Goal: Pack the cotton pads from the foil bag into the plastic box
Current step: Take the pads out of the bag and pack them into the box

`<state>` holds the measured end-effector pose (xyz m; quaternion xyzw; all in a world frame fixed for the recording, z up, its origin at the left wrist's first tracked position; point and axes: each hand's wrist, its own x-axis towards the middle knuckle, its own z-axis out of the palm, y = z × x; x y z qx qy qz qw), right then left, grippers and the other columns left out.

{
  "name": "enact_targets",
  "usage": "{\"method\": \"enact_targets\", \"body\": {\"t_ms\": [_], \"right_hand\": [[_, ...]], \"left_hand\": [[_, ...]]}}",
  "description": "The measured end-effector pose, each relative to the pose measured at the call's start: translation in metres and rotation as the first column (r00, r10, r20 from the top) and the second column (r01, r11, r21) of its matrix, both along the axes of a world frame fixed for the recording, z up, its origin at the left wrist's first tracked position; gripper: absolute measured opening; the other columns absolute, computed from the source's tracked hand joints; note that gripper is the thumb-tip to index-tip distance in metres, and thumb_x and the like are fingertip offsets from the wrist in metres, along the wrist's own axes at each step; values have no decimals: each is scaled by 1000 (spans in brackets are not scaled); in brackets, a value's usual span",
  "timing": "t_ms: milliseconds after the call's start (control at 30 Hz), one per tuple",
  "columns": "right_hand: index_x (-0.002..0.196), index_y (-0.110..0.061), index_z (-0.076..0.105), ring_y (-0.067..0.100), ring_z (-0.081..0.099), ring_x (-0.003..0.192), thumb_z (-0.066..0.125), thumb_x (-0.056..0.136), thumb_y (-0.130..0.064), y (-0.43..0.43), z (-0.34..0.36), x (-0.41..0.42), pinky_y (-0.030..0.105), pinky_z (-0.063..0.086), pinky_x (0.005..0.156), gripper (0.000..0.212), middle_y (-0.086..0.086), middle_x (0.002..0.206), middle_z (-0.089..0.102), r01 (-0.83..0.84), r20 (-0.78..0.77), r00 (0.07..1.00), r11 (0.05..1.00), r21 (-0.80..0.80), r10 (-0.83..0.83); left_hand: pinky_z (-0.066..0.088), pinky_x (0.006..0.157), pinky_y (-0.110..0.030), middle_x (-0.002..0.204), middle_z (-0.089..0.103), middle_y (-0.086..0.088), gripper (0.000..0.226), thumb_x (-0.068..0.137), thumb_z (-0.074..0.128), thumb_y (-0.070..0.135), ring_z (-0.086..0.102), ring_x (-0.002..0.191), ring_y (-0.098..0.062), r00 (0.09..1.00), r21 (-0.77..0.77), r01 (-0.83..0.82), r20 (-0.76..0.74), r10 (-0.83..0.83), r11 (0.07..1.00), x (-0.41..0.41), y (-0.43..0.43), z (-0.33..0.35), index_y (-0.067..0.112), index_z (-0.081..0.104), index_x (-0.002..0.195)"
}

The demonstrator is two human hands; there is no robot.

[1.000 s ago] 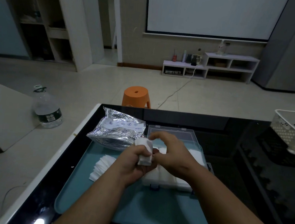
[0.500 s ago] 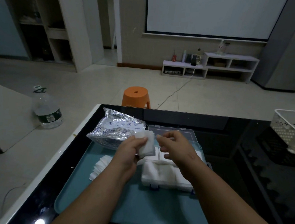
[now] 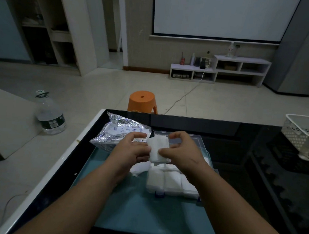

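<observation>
Both hands hold a small stack of white cotton pads [image 3: 157, 149] in the air above the back part of the clear plastic box [image 3: 172, 184]. My left hand [image 3: 132, 150] grips the stack's left edge. My right hand [image 3: 182, 153] pinches its right side between thumb and fingers. The box's near compartments are packed with white pads, and its open lid [image 3: 194, 138] lies flat behind. The crumpled foil bag [image 3: 118, 132] rests at the back left of the teal tray [image 3: 142, 212]. A few loose pads [image 3: 138, 168] show under my left hand.
The tray sits on a black glass table [image 3: 246, 179] with a white left border. A white perforated basket [image 3: 305, 136] stands at the table's right edge. On the floor are an orange stool [image 3: 142, 101] beyond the table and a large water bottle [image 3: 50, 116] to the left.
My right hand has come back to the stack and taken its right side. The stack has moved a little right and been turned more flat-on toward me.
</observation>
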<state>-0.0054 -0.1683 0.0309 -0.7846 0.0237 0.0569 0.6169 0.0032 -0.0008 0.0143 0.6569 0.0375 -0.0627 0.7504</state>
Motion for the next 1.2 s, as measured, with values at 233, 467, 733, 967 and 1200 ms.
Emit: {"method": "enact_targets", "body": {"t_ms": [233, 467, 733, 967, 1200], "right_hand": [[103, -31, 45, 16, 61, 83, 74, 79, -13, -11, 3, 1, 43, 60, 77, 42, -4, 91, 58, 98, 81, 993, 982, -160, -86], [104, -31, 43, 13, 58, 82, 75, 78, -15, -8, 2, 3, 37, 59, 77, 45, -11, 86, 53, 99, 121, 990, 969, -225, -73], [104, -29, 44, 8, 55, 73, 74, 79, -14, -8, 3, 0, 29, 56, 68, 43, -11, 84, 53, 102, 127, 989, 968, -229, -74], [117, -26, 44, 15, 58, 87, 72, 80, -14, -11, 4, -1, 35, 58, 78, 48, -9, 91, 53, 128, 141, 985, 971, -202, -100], [112, -18, 55, 15, 57, 92, 68, 84, -15, -14, 0, 2, 36, 56, 84, 32, -10, 90, 54, 146, 147, 982, 974, -172, -121]], "left_hand": [[51, 75, -32, 83, 64, 8, 9, 73, 65, 23, 61, 82, -20, 981, 890, -88, 155, -115, 448, 8, 22, -28, 26, 58, 79], [47, 81, -34, 108, 67, -5, 26, 80, 54, 35, 62, 100, -29, 944, 997, -77, 82, -319, 29, 15, 10, -65, 23, 58, 103], [50, 83, -39, 111, 68, -11, 40, 89, 50, 24, 63, 101, -34, 909, 990, -141, 131, -396, 4, 15, 9, -68, 24, 41, 128], [42, 65, -34, 95, 65, -8, 37, 83, 59, 10, 62, 85, -32, 955, 910, -168, 245, -165, 380, 13, 4, -47, 25, 40, 112], [55, 53, -29, 110, 62, -21, 49, 78, 52, -14, 66, 86, -31, 980, 39, -124, -149, 129, 991, 21, 1, -28, 14, 49, 118]]}}
